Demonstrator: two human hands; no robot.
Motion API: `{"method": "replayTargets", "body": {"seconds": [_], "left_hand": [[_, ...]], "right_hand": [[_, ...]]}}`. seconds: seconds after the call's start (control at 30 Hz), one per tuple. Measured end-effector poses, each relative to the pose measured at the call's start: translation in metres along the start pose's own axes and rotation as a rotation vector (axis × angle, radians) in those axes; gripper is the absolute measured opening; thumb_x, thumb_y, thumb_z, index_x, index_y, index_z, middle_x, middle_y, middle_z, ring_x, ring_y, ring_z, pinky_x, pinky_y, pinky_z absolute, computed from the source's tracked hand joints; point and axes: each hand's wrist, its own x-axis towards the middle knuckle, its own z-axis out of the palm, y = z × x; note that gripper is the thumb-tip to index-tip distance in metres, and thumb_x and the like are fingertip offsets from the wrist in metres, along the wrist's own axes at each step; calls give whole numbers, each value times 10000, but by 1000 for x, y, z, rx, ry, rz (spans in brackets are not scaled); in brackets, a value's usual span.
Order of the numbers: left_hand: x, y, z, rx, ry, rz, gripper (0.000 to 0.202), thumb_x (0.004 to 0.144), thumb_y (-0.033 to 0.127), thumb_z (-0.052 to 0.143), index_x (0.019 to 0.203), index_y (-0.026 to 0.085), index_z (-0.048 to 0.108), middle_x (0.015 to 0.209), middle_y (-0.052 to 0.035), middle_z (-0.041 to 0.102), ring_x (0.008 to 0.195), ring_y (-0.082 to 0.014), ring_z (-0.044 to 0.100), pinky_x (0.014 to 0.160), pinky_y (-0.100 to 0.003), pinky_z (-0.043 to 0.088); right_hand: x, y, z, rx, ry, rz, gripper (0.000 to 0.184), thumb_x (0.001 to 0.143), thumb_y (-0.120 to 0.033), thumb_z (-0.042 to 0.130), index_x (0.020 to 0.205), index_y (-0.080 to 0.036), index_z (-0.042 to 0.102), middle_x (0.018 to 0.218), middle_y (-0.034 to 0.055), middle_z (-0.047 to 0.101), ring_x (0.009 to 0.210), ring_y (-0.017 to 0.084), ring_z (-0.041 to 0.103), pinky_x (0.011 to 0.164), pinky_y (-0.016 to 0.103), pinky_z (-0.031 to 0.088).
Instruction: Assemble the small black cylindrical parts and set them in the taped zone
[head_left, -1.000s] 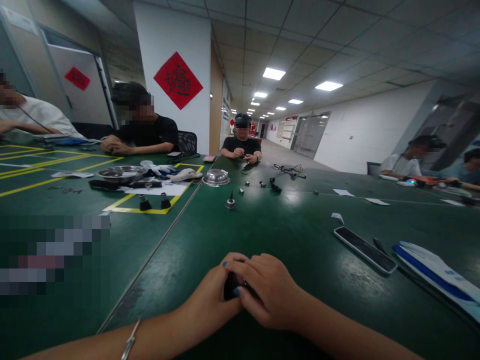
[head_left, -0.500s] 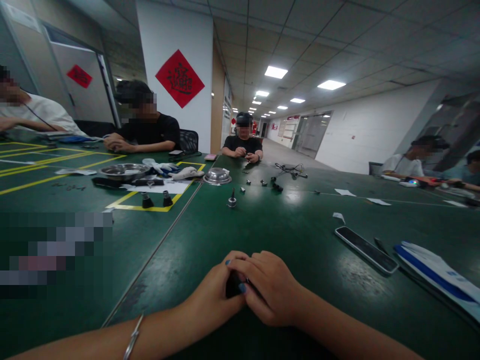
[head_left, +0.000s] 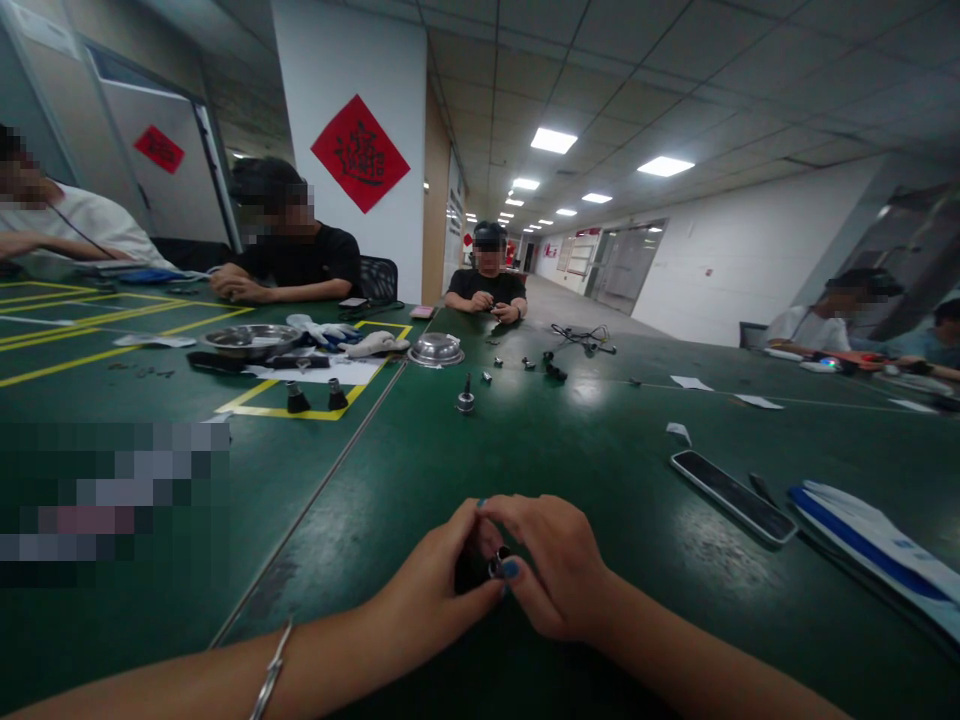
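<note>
Close to me above the table, my left hand and my right hand meet, their fingers curled around a small dark part with a shiny metal rim. The tips of both thumbs press at its near side. Most of the part is hidden between the palms, so its exact kind is not visible. Farther out stands a round metal piece with a dark upright stem, apart from both hands.
A phone and a blue-and-white packet lie at right. Farther off are small metal parts, a metal bowl, dark cone-shaped pieces, gloves and a cable. Several people sit around the green table.
The fingers of my right hand have shifted and its thumb has moved slightly right. A gap between my hands now shows the part's shiny rim, which was mostly covered before.
</note>
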Motion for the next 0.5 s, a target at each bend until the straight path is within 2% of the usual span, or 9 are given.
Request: {"method": "replayTargets", "body": {"seconds": [0.17,0.23,0.33,0.43,0.5], "left_hand": [[0,2,1,-32,-12,46,324,747,95,550,1051,187,486,1011,-23,596,941,-166,567,837,-278,450],[1,2,1,-37,-13,51,300,746,91,536,1030,182,505,997,-23,597,935,-166,567,835,-277,449],[3,1,-3,-2,-33,28,226,746,109,520,964,168,539,958,-28,603,902,-172,567,812,-282,450],[9,2,-18,87,-104,-72,136,726,147,557,861,156,556,848,-14,609,800,-171,573,716,-272,451],[15,3,-37,97,-189,-173,118,710,193,612,802,153,551,765,6,600,727,-161,573,643,-251,441]], "right_hand": [[3,2,3,-69,-107,-95,272,855,-154,352,1102,-147,465,858,51,642,619,159,537,579,292,336],[4,2,4,-84,-121,-93,261,864,-148,354,1102,-151,463,897,58,642,650,159,548,584,291,335],[3,2,5,-83,-110,-46,285,870,-191,381,1146,-150,435,850,44,629,646,159,541,583,286,338],[1,0,4,-93,-89,-28,314,857,-221,396,1163,-154,419,851,51,613,635,160,527,573,279,339],[0,-1,3,-109,-93,-25,307,857,-214,396,1157,-158,424,858,55,605,630,157,519,568,276,333]]}}
